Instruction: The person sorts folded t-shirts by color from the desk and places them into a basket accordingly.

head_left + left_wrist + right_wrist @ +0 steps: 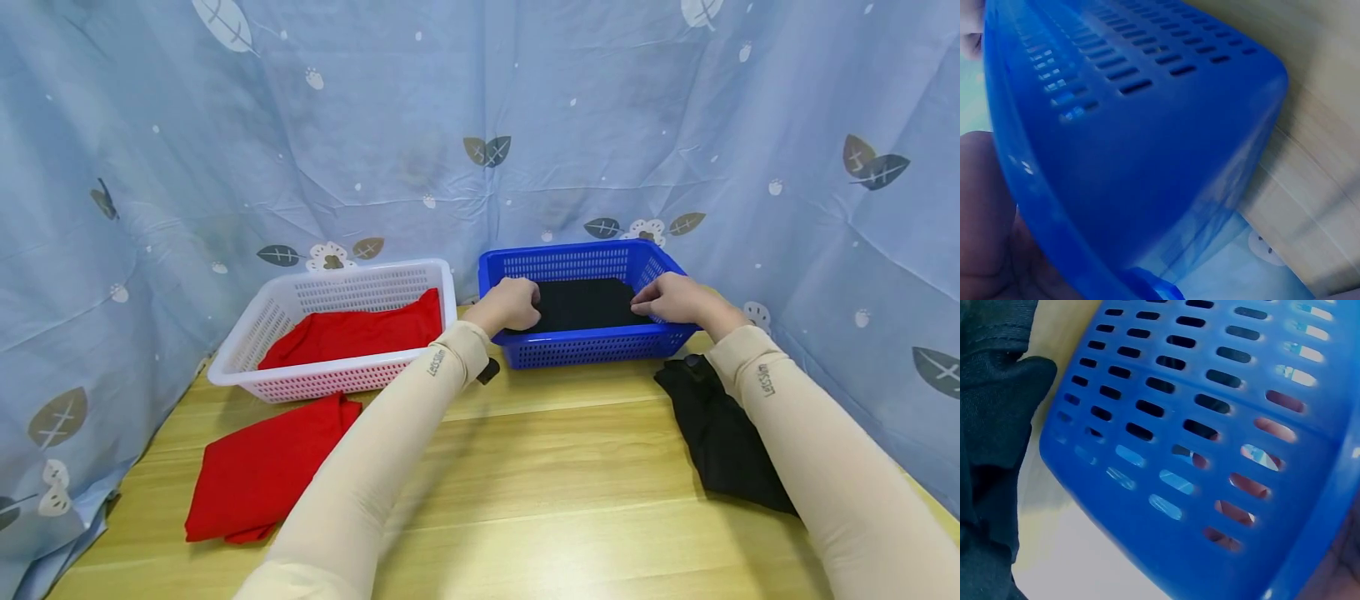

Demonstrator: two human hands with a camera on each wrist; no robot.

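Observation:
A flat, folded black garment (585, 304) lies inside the blue basket (592, 337). My left hand (513, 303) reaches over the basket's left front corner with fingers curled at the garment's left edge. At the opposite edge, my right hand (673, 298) pinches the garment between thumb and fingers. The left wrist view has the basket's slotted wall (1141, 150) in front, with part of the left hand (985, 212) behind the rim. Through the slots in the right wrist view, bits of the right hand's fingers (1250, 485) show; most of that hand is hidden.
A white basket (337, 375) holding a red garment (360, 333) stands at the left. Another folded red garment (262, 467) lies before it on the wooden table (555, 483). A black garment (727, 442) lies under the right forearm. A blue patterned curtain (420, 125) hangs behind.

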